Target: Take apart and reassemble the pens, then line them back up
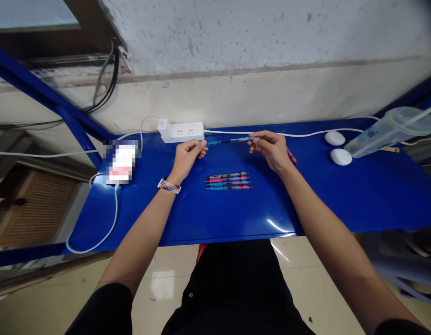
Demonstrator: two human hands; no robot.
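My left hand (188, 157), with a striped band on the wrist, is closed in a pinch on the blue grip end of a pen (239, 139). My right hand (270, 148) pinches the other, clear and blue end. Between the two hands the pen is held level above the blue table, and a thin dark length shows between its blue grip and clear barrel. Below it, several pens (228, 182) with black, pink and blue grips lie side by side. Something red and pen-like (292, 157) lies beyond my right wrist, partly hidden by it.
A white power strip (186, 132) sits at the back by the wall. On the left of the table (215, 218) is a blurred phone (122, 162) on a white cable. Two white rounded objects (341, 157) and a clear tilted cup (379, 132) are on the right.
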